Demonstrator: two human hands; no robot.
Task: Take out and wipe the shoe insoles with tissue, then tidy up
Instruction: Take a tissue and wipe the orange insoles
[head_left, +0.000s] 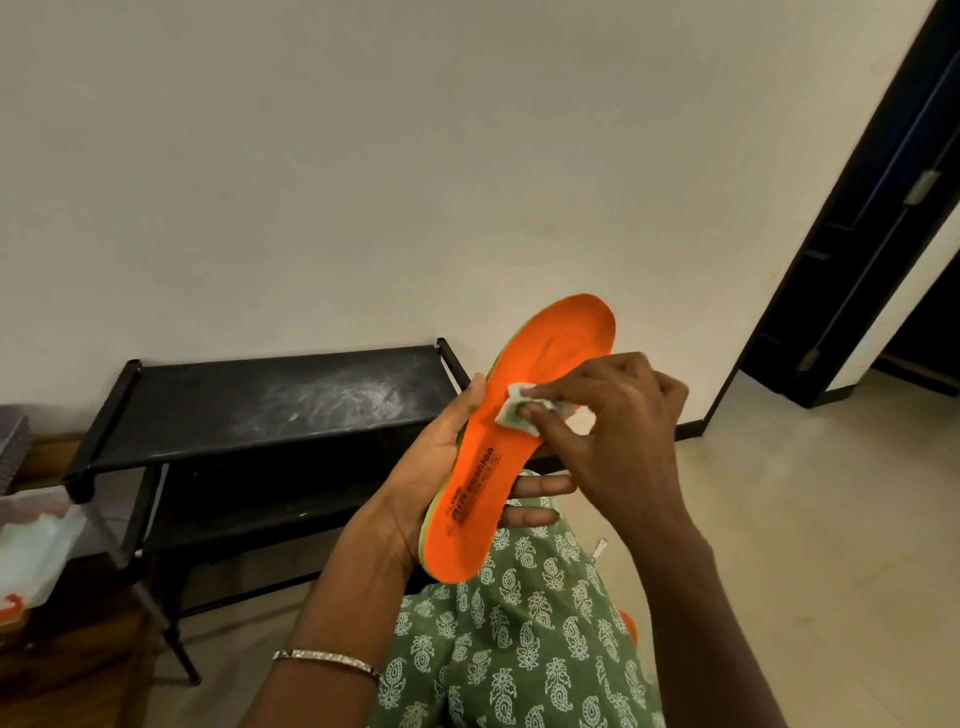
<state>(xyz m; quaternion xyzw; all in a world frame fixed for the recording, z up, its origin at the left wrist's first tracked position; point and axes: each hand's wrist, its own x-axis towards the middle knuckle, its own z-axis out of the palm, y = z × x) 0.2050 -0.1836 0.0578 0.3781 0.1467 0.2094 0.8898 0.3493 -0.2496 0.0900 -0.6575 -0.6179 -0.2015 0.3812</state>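
We log a black rack by the wall. Orange insole held up above the lap. Left hand grips its edge from beneath. Right hand pinches a tissue, pressed against the insole's middle.

Your left hand holds the insole up over your lap. Your right hand presses the tissue on its middle. The shoe rack stands to your left, against the wall. The door is on your right.

Left hand holds orange insole; right hand presses tissue on it.
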